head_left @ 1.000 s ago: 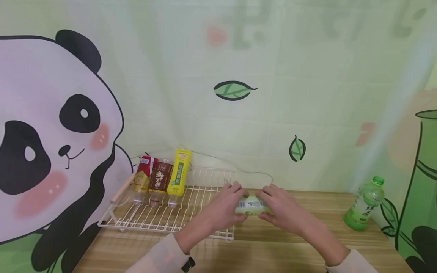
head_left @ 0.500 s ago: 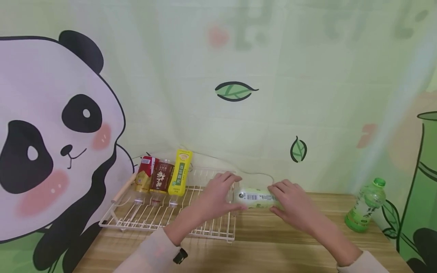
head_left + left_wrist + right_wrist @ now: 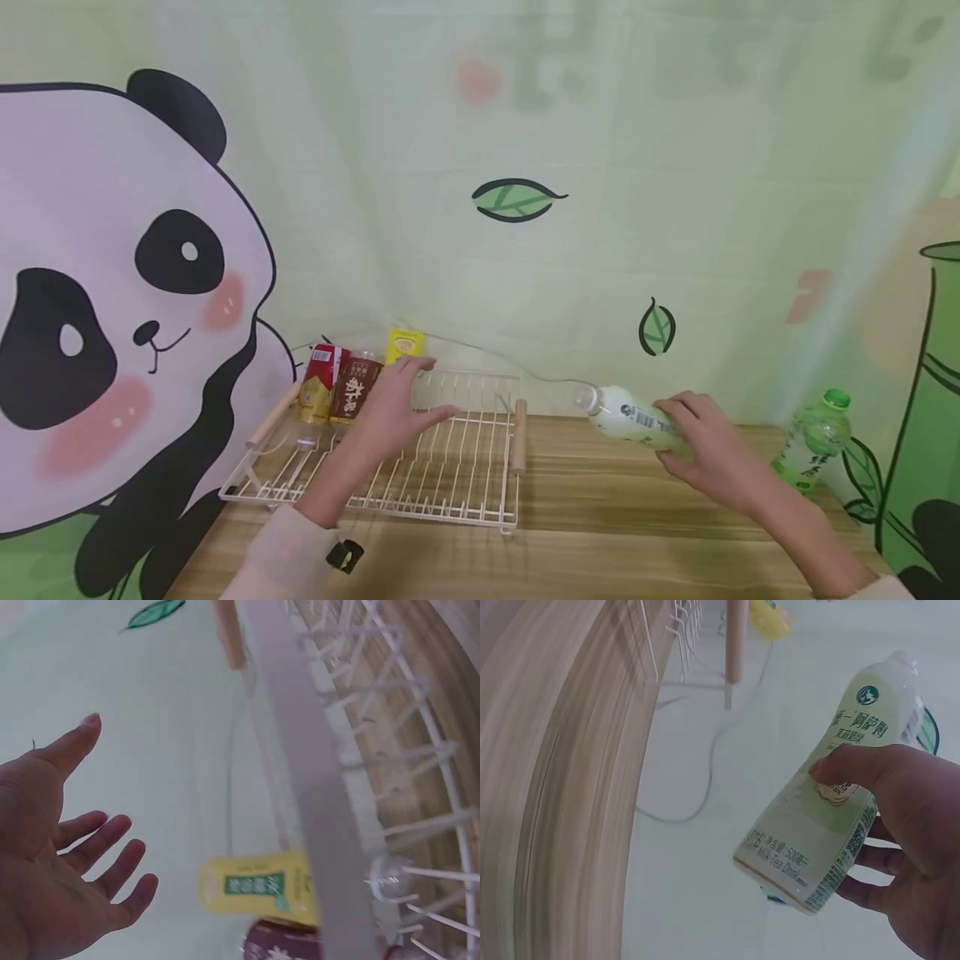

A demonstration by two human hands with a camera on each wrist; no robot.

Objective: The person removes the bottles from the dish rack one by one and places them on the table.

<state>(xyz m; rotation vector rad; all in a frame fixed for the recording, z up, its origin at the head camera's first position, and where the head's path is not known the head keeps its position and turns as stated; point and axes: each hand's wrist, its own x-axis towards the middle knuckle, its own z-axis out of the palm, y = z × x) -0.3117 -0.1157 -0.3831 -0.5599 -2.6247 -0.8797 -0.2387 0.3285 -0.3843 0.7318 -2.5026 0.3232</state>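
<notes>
A pale green milk tea bottle [image 3: 628, 415] is held off the table by my right hand [image 3: 712, 450], tilted, its clear capped end toward the left. In the right wrist view the thumb lies across the label of the milk tea bottle [image 3: 802, 832], with fingers behind it. My left hand [image 3: 390, 408] is over the white wire dish rack [image 3: 442, 515], thumb and fingers spread, holding nothing. Leaning in the rack are a red and gold carton [image 3: 322, 387], a brown-labelled bottle [image 3: 354, 392] and a yellow package [image 3: 406, 342], the last partly hidden by my left hand.
A green-capped bottle [image 3: 813, 442] stands on the wooden table [image 3: 600, 533] at the right. The rack's right wooden handle [image 3: 519, 437] faces the table's middle. A thin cord [image 3: 547, 380] runs along the printed backdrop behind.
My left hand has let go of the milk tea bottle and moved left over the rack. My right hand has carried the bottle right, its capped end now showing.
</notes>
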